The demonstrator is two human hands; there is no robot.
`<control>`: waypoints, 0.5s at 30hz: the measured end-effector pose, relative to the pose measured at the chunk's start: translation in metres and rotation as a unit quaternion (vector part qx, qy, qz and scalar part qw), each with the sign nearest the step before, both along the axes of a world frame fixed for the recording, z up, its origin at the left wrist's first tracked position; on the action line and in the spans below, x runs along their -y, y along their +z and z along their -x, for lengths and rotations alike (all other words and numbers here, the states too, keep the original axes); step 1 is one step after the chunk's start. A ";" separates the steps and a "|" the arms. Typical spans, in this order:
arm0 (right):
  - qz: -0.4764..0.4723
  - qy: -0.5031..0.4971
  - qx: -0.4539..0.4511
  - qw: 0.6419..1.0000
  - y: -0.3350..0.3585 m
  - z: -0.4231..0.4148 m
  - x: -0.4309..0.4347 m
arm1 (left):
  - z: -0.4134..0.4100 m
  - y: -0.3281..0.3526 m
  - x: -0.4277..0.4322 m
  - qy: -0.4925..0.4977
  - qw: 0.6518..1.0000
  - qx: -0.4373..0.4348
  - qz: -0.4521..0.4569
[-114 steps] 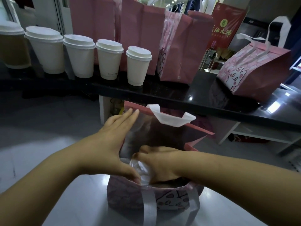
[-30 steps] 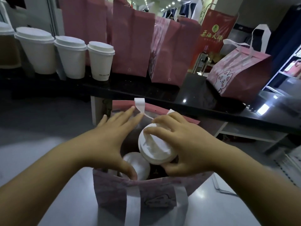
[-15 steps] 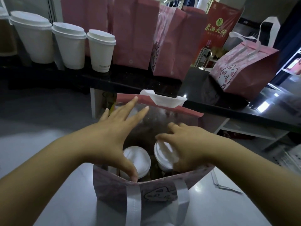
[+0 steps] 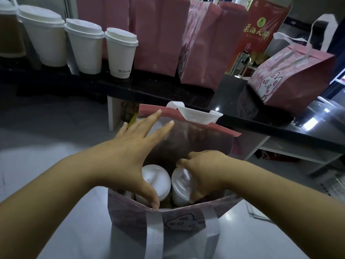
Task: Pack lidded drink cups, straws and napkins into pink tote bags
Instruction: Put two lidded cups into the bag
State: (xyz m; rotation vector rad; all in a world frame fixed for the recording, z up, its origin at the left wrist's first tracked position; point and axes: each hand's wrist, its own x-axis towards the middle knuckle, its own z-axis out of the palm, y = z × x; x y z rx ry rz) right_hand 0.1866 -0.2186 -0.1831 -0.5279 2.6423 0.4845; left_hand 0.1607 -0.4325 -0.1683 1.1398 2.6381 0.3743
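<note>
An open pink tote bag point(image 4: 130, 212) with a cat print stands on the pale table in front of me. My left hand point(image 4: 128, 156) spreads its mouth, fingers straight against the far silver lining and thumb on the near rim. Two white lidded cups stand side by side inside. My right hand point(image 4: 203, 172) reaches down into the bag and grips the right cup point(image 4: 180, 186) around its lid. The left cup point(image 4: 156, 178) stands free beside it.
Three white lidded cups point(image 4: 121, 53) line the black counter point(image 4: 168, 88) at the back left. Folded pink bags point(image 4: 160, 32) lean behind them. A filled pink tote point(image 4: 291, 79) sits at the right. Flat papers point(image 4: 257, 212) lie right of the bag.
My right hand carried a cup from above the bag's mouth down inside, setting it beside the first cup. One cup fewer stands on the counter than 3.8 s ago.
</note>
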 end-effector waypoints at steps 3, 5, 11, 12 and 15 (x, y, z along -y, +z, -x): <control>-0.021 0.005 0.030 0.999 -0.008 0.001 0.003 | 0.001 0.000 -0.001 0.005 1.000 0.010 0.001; -0.029 0.017 0.035 0.999 -0.015 0.002 0.006 | 0.002 0.000 -0.001 0.008 1.000 0.014 -0.003; -0.020 0.035 0.026 0.999 -0.016 0.002 0.002 | 0.002 0.000 0.000 0.017 0.998 -0.003 -0.063; -0.001 0.030 0.022 0.999 -0.013 0.000 -0.001 | 0.003 0.000 0.001 0.018 0.996 -0.006 -0.084; 0.094 0.030 0.004 0.995 0.006 -0.007 -0.006 | 0.004 -0.001 0.004 0.030 0.991 -0.023 -0.129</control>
